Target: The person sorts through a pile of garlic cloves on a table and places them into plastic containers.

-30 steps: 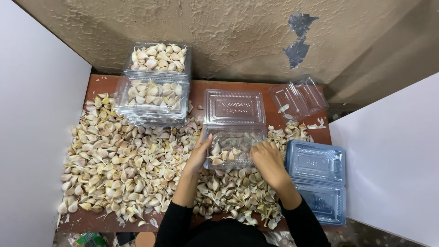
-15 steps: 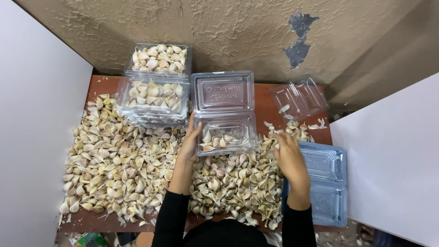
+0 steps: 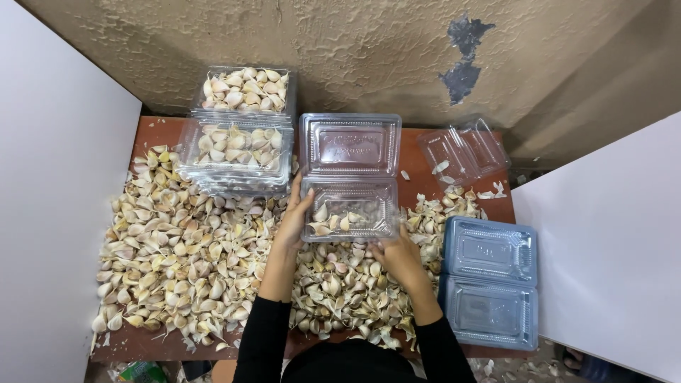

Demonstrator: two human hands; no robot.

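An open clear plastic clamshell box (image 3: 349, 208) sits on a heap of garlic cloves (image 3: 184, 255) in the middle of the brown table, its lid folded back toward the wall. A few cloves lie in its lower half. My left hand (image 3: 296, 218) grips the box's left edge. My right hand (image 3: 397, 257) rests on the cloves just below the box's right corner, fingers curled into the pile; whether it holds cloves is hidden.
Two filled, closed boxes of cloves (image 3: 237, 145) stand stacked at the back left. An empty clear box (image 3: 464, 150) lies open at the back right. A stack of bluish empty boxes (image 3: 489, 280) lies at the right. White boards (image 3: 57, 213) flank the table (image 3: 418, 177).
My right hand has come back from the right side of the pile to just below the box. My left hand stays on the box's left edge.
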